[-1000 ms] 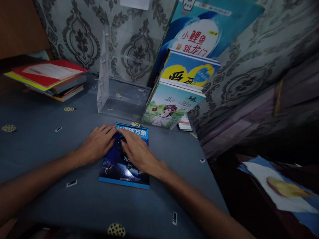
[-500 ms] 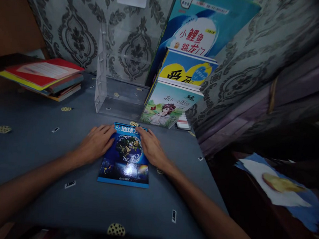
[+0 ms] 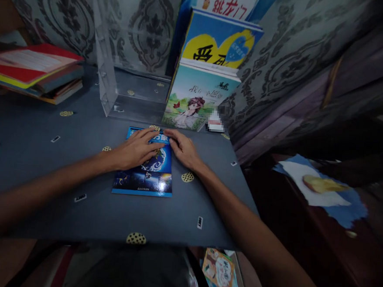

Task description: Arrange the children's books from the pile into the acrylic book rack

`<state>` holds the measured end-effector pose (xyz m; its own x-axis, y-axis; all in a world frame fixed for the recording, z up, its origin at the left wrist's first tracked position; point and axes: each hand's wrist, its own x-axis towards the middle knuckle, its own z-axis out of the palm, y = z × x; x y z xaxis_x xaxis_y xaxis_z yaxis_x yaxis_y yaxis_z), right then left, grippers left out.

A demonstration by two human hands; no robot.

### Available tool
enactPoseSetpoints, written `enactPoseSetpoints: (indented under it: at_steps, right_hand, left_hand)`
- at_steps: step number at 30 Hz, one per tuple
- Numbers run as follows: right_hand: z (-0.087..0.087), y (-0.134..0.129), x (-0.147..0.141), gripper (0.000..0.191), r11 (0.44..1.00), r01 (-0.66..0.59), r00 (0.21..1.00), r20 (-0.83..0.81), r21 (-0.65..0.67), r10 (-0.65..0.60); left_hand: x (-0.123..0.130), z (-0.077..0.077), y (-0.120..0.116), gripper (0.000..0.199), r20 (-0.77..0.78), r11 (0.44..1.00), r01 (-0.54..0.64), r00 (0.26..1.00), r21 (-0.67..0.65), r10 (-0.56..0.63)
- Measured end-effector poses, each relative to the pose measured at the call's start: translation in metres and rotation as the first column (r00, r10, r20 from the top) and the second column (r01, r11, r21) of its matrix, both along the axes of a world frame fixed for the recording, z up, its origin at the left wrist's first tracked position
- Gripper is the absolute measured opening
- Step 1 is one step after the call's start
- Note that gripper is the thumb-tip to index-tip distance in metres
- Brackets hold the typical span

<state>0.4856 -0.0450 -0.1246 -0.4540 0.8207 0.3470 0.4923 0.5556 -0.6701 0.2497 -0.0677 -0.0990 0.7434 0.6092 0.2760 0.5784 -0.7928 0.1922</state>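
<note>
A dark blue book (image 3: 143, 180) with an Earth picture on its cover lies flat on the grey patterned table (image 3: 107, 218). Across the upper left of the cover rests my left hand (image 3: 136, 150), palm down with fingers apart, hiding part of the title and the globe. My right hand (image 3: 182, 149) is at the book's upper right edge, its fingers stretched toward the top corner. Just beyond the book is a clear acrylic stand (image 3: 138, 107), with several upright books (image 3: 199, 96) at its right side.
A stack of books and red and yellow folders (image 3: 35, 69) lies at the back left. A small white object (image 3: 215, 122), pixelated, is beside the stand. Cloth and paper (image 3: 322, 192) lie on a dark red surface at right. Below the table edge are more books (image 3: 218, 272).
My left hand has moved right, from the book's left edge onto its cover. My right hand stays by the upper right edge. The view has tilted down, showing more below the table edge.
</note>
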Motion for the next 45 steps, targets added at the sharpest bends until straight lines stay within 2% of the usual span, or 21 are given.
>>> enactPoseSetpoints:
  at_steps: [3, 9, 14, 16, 19, 22, 25, 27, 30, 34, 36, 39, 41, 42, 44, 45]
  right_hand:
    - [-0.002, -0.001, -0.001, 0.041, 1.0, -0.005, 1.0, 0.024, 0.016, 0.005]
    - [0.002, -0.001, -0.002, 0.042, 0.999, 0.0, 0.998, 0.067, 0.04, -0.003]
    - [0.008, -0.009, -0.007, 0.039, 0.997, 0.04, 0.989, 0.14, 0.065, -0.048]
    - [0.012, -0.02, -0.015, 0.041, 0.994, 0.083, 0.98, 0.175, 0.077, -0.095]
    - [0.022, -0.047, -0.036, 0.049, 0.991, 0.07, 0.97, 0.226, 0.11, -0.094]
    - [0.031, -0.082, -0.063, 0.055, 0.985, -0.094, 0.963, 0.263, 0.146, 0.053]
    - [0.033, -0.106, -0.082, 0.06, 0.961, -0.241, 0.934, 0.302, 0.135, 0.191]
    - [0.031, -0.112, -0.084, 0.062, 0.959, -0.26, 0.927, 0.307, 0.11, 0.216]
    - [0.024, -0.11, -0.07, 0.061, 0.977, -0.202, 0.945, 0.278, 0.073, 0.175]
    - [0.017, -0.102, -0.042, 0.059, 0.999, 0.031, 0.966, 0.257, 0.015, -0.034]
    - [0.014, -0.099, -0.033, 0.058, 0.988, 0.152, 0.95, 0.278, -0.012, -0.143]
    - [0.012, -0.096, -0.03, 0.057, 0.977, 0.211, 0.926, 0.325, -0.021, -0.193]
    - [0.01, -0.096, -0.031, 0.056, 0.976, 0.217, 0.921, 0.336, -0.016, -0.199]
    - [0.009, -0.096, -0.032, 0.056, 0.975, 0.22, 0.921, 0.333, -0.011, -0.204]
    - [0.008, -0.096, -0.033, 0.055, 0.975, 0.223, 0.926, 0.313, 0.001, -0.212]
    - [0.007, -0.096, -0.033, 0.055, 0.975, 0.222, 0.931, 0.297, 0.004, -0.213]
  left_hand:
    - [0.011, -0.001, -0.007, 0.037, 0.014, 0.994, 0.101, 0.995, -0.049, -0.1]
    - [0.01, 0.01, -0.045, 0.038, -0.016, 0.947, 0.289, 0.956, -0.142, -0.294]
    - [0.006, 0.016, -0.059, 0.038, -0.02, 0.936, 0.317, 0.946, -0.153, -0.324]
    - [0.001, 0.013, -0.063, 0.041, -0.022, 0.954, 0.273, 0.96, -0.121, -0.278]
    - [-0.014, 0.002, -0.069, 0.042, 0.011, 0.996, 0.069, 0.998, -0.049, -0.069]
    - [-0.033, -0.013, -0.075, 0.044, 0.099, 0.992, -0.122, 0.987, -0.028, 0.124]
    - [-0.046, -0.022, -0.078, 0.048, 0.122, 0.977, -0.208, 0.969, -0.052, 0.213]
    - [-0.047, -0.024, -0.079, 0.048, 0.104, 0.965, -0.253, 0.96, -0.061, 0.259]
    - [-0.043, -0.02, -0.081, 0.045, 0.061, 0.949, -0.31, 0.948, -0.061, 0.314]
    - [-0.039, -0.013, -0.083, 0.049, 0.032, 0.901, -0.425, 0.903, -0.087, 0.429]
    - [-0.039, -0.009, -0.081, 0.053, 0.056, 0.888, -0.438, 0.892, -0.141, 0.449]
    - [-0.039, -0.001, -0.073, 0.052, 0.176, 0.866, -0.394, 0.871, -0.308, 0.458]
    - [-0.038, 0.005, -0.065, 0.05, 0.323, 0.821, -0.314, 0.806, -0.477, 0.496]
    - [-0.036, 0.008, -0.061, 0.049, 0.401, 0.781, -0.258, 0.742, -0.569, 0.537]
    - [-0.031, 0.013, -0.054, 0.047, 0.513, 0.661, -0.118, 0.535, -0.742, 0.671]
    - [-0.027, 0.015, -0.051, 0.044, 0.515, 0.577, -0.03, 0.415, -0.816, 0.75]
